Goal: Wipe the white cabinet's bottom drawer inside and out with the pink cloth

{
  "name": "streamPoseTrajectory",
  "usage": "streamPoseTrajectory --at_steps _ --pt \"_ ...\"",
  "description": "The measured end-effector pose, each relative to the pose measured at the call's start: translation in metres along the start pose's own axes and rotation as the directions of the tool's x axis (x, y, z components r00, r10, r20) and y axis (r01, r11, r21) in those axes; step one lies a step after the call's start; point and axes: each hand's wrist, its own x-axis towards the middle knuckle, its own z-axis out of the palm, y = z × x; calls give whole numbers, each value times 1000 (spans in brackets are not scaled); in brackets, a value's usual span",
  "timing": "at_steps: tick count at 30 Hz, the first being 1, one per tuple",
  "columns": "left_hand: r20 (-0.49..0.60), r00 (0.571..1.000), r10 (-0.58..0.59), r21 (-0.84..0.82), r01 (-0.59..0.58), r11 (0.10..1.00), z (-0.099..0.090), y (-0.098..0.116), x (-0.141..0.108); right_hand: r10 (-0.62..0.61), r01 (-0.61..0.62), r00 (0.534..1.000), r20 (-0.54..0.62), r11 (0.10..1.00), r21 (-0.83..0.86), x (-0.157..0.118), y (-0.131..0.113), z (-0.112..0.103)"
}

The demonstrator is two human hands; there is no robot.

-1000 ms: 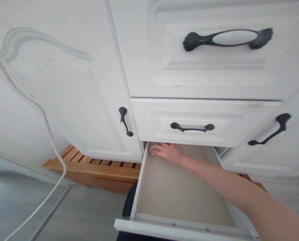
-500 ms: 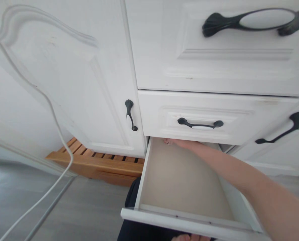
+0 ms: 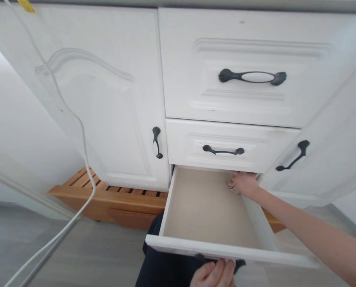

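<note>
The bottom drawer (image 3: 210, 207) is pulled out, its pale flat base showing. My left hand (image 3: 215, 274) grips the dark drawer handle (image 3: 240, 264) at the front panel, fingers curled over it. Inside, at the back right corner, my right hand (image 3: 244, 184) is closed on a crumpled pale cloth (image 3: 233, 187) and presses it near the right side wall. Its fingers are partly hidden under the drawer above.
Above are two shut white drawers (image 3: 234, 105) with dark handles. Cabinet doors (image 3: 126, 115) flank them. A slatted wooden bench (image 3: 120, 201) stands low behind, and a white cable (image 3: 83, 135) hangs at the left. My dark-clad leg (image 3: 156, 235) is beside the drawer.
My right hand has come from the far back of the drawer to its back right corner. The view has shifted, showing more of my left hand and of the upper cabinet.
</note>
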Motion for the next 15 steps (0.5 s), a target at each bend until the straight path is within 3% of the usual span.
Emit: streamPoseTrajectory --at_steps 6,10,13,15 --pt "65 998 -8 -1 8 1000 -11 -3 7 -33 46 991 130 994 -97 -67 -19 -2" --pt "36 996 -84 -4 84 996 -4 8 5 -123 133 953 278 991 -16 -116 -32 -4" --pt "-43 977 -211 -14 210 978 5 19 3 -144 91 889 434 986 141 -122 -34 -7" --pt "-95 956 -277 21 280 960 9 23 3 -112 12 880 461 977 215 -108 -31 -9"
